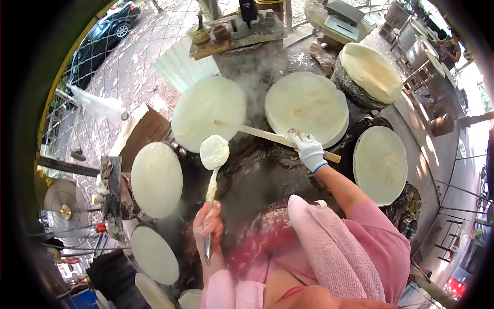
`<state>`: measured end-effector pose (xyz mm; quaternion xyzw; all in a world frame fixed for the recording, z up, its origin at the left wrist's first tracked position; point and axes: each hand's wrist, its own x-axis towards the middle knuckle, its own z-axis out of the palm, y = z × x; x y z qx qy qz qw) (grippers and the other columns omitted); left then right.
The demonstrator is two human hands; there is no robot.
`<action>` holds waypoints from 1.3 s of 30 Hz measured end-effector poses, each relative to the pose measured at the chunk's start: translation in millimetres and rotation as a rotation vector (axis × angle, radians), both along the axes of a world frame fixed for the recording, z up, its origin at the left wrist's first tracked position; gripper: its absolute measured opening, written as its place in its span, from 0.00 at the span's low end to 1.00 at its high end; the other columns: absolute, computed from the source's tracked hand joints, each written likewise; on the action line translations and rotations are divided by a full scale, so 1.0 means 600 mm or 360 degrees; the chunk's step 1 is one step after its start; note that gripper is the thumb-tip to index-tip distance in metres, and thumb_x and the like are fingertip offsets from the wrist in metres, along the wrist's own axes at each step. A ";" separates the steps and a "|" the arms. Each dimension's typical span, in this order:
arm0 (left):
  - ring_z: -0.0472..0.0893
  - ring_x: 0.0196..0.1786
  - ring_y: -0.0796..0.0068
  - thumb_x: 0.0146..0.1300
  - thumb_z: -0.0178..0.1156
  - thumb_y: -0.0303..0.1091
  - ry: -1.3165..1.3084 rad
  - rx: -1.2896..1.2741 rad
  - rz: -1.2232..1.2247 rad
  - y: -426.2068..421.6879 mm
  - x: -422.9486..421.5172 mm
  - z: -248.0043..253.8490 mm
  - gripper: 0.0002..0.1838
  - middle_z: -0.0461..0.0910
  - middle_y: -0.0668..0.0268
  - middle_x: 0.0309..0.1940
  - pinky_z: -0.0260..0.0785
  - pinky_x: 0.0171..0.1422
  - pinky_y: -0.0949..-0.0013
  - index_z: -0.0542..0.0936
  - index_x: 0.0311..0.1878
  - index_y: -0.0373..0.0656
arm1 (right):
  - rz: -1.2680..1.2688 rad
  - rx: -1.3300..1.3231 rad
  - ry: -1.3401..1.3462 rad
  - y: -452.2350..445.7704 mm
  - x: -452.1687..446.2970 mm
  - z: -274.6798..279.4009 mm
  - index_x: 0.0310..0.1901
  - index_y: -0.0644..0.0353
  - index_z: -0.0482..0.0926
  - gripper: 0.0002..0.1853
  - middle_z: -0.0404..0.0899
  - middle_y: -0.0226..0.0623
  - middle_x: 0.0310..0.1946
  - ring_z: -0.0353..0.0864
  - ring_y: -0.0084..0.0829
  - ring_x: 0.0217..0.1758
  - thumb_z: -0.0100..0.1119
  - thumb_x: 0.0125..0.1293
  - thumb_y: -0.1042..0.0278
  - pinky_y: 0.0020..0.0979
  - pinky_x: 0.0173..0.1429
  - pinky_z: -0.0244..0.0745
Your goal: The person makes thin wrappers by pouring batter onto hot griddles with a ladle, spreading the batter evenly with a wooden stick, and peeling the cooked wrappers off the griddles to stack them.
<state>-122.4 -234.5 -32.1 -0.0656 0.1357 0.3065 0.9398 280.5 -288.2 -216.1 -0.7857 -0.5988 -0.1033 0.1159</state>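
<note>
My left hand (208, 221) is closed around the handle of a batter-coated ladle (212, 188). The ladle's bowl is full of pale, thick batter (214, 151) and hangs near the lower edge of a round griddle covered by a thin pale sheet (208, 110). In a white glove with a blue cuff, my right hand (309, 150) grips a long flat wooden stick (254, 132). The stick's far end lies over that same pale sheet. Just beyond the glove is another round sheet (307, 107) with light brown patches.
More round pale sheets lie around me, at right (381, 166), left (157, 180) and lower left (154, 255). A stack of flatbreads (371, 72) sits at upper right. Steam rises between the griddles. A fan (65, 210) stands at left, and a person (451, 51) is far right.
</note>
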 end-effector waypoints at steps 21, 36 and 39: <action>0.57 0.08 0.86 0.77 0.49 0.43 0.0836 0.0819 -0.0607 0.245 0.295 0.013 0.18 0.64 0.76 0.19 0.46 0.13 0.79 0.75 0.45 0.34 | -0.0944 0.0853 0.0838 0.122 0.586 0.521 0.56 0.57 0.83 0.23 0.86 0.35 0.36 0.83 0.25 0.31 0.66 0.57 0.64 0.28 0.39 0.77; 0.59 0.08 0.84 0.78 0.48 0.44 0.0750 0.0849 -0.0719 0.133 0.548 0.035 0.20 0.66 0.73 0.20 0.47 0.13 0.77 0.74 0.47 0.31 | -0.2148 0.1918 0.1432 -0.161 0.933 -0.042 0.48 0.63 0.82 0.22 0.85 0.40 0.36 0.83 0.30 0.32 0.75 0.52 0.66 0.34 0.35 0.78; 0.60 0.08 0.83 0.78 0.48 0.44 0.0775 0.0833 -0.0780 0.109 0.592 0.035 0.20 0.67 0.72 0.20 0.49 0.12 0.77 0.73 0.48 0.31 | -0.1977 0.1842 0.1589 -0.162 0.902 0.025 0.53 0.63 0.80 0.25 0.85 0.43 0.38 0.84 0.35 0.33 0.73 0.55 0.63 0.37 0.42 0.79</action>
